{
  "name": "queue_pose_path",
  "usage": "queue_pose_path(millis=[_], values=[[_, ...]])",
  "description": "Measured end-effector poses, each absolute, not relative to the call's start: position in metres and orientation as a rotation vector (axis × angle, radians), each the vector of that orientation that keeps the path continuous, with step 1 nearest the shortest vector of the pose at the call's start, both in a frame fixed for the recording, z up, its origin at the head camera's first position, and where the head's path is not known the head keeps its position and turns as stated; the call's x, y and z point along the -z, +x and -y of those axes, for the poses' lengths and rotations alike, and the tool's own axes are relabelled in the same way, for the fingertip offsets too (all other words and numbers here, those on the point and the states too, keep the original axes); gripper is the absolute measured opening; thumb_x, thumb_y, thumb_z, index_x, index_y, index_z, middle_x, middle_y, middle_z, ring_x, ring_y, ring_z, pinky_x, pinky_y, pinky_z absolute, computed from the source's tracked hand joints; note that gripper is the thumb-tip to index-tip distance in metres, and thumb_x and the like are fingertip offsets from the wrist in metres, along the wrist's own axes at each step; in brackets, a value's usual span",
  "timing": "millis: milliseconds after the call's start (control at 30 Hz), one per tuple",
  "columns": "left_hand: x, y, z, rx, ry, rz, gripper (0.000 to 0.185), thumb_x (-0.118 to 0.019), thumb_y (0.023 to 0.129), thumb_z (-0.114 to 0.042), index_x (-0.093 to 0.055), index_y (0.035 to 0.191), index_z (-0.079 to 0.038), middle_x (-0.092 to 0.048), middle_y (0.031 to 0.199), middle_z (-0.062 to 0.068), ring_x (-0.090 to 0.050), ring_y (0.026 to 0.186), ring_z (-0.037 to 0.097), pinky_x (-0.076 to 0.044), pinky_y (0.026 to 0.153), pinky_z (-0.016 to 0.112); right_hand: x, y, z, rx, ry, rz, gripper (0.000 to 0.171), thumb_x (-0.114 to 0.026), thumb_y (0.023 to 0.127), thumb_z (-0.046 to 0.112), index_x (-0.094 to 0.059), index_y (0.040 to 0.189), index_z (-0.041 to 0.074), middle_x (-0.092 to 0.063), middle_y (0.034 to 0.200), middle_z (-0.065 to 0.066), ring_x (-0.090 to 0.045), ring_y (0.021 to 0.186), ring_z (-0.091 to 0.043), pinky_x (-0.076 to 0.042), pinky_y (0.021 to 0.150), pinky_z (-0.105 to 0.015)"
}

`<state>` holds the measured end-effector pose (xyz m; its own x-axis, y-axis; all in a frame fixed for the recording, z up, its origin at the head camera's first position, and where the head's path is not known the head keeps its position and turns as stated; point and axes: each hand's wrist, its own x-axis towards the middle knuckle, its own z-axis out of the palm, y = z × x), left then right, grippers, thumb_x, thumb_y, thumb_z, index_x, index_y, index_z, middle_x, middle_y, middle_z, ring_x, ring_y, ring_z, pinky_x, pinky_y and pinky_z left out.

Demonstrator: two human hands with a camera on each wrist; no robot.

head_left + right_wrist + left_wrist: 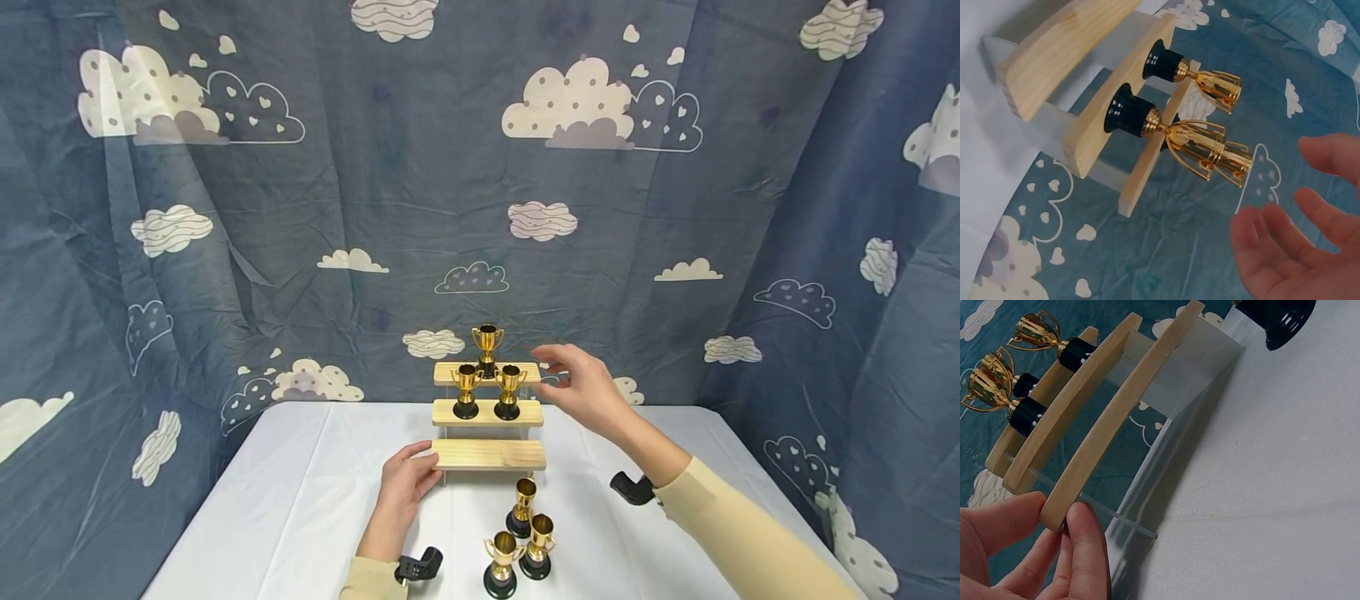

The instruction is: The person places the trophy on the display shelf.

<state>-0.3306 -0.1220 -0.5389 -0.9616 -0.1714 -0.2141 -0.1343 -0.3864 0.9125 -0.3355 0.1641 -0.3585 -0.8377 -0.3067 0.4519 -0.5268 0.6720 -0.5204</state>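
A tiered stand with wooden shelves on clear side panels stands on the white table. My left hand [405, 483] pinches the left end of its lowest shelf [489, 455], thumb on one face and fingers on the other in the left wrist view. My right hand [581, 385] is beside the top shelf [450, 374], fingers loosely bent with nothing between them. One gold trophy cup [487, 340] with a black base sits on the top shelf. On the middle shelf [487, 413] stand two more, a left trophy [466, 392] and a right trophy [508, 392].
In front of the stand, three more trophies are grouped on the white tablecloth [300, 500]: a rear trophy [522, 507], a right trophy [538, 546] and a front trophy [502, 565]. A blue cloud-patterned curtain [420, 183] hangs behind and at both sides.
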Motion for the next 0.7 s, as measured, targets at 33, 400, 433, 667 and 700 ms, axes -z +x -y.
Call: queue_pose_path(millis=[33,400,433,667,700], values=[[0.539,-0.331,0.122,2.561,0.424,1.725,0.044,-0.070,0.086,0.004,-0.060,0.128,0.006,-0.068,0.105,0.018,-0.070,0.083,0.018,-0.060,0.073,0.029,0.359,-0.333,-0.165,-0.947,0.657,2.564,0.050,-0.079,0.088,0.018,-0.061,0.134,0.021,-0.061,0.125,0.000,-0.062,0.107,-0.023,-0.058,0.084,-0.040],[0.538,-0.332,0.122,2.563,0.397,1.725,0.044,-0.068,0.087,0.003,-0.059,0.130,0.007,-0.067,0.107,0.019,-0.070,0.087,0.019,-0.060,0.075,0.029,0.371,-0.311,-0.174,-0.961,0.722,2.540,0.049,-0.079,0.087,0.015,-0.063,0.133,0.016,-0.063,0.127,0.000,-0.063,0.104,-0.019,-0.059,0.083,-0.039],[0.538,-0.332,0.122,2.562,0.401,1.722,0.043,-0.068,0.087,0.003,-0.059,0.130,0.007,-0.067,0.107,0.019,-0.070,0.087,0.019,-0.060,0.075,0.029,0.372,-0.309,-0.174,-0.962,0.726,2.540,0.049,-0.079,0.087,0.015,-0.063,0.133,0.016,-0.063,0.125,0.000,-0.063,0.104,-0.019,-0.059,0.083,-0.039],[0.539,-0.332,0.122,2.554,0.410,1.720,0.043,-0.068,0.087,0.003,-0.060,0.129,0.006,-0.067,0.107,0.020,-0.070,0.086,0.019,-0.060,0.074,0.029,0.382,-0.295,-0.176,-0.979,0.755,2.539,0.050,-0.081,0.086,0.014,-0.063,0.133,0.018,-0.063,0.124,0.004,-0.064,0.105,-0.020,-0.059,0.082,-0.039],[0.540,-0.332,0.122,2.556,0.421,1.719,0.043,-0.068,0.086,0.003,-0.061,0.128,0.006,-0.067,0.107,0.019,-0.070,0.086,0.019,-0.060,0.074,0.029,0.384,-0.293,-0.176,-0.987,0.756,2.539,0.050,-0.081,0.085,0.013,-0.064,0.132,0.019,-0.063,0.124,0.004,-0.064,0.105,-0.020,-0.059,0.081,-0.039]])
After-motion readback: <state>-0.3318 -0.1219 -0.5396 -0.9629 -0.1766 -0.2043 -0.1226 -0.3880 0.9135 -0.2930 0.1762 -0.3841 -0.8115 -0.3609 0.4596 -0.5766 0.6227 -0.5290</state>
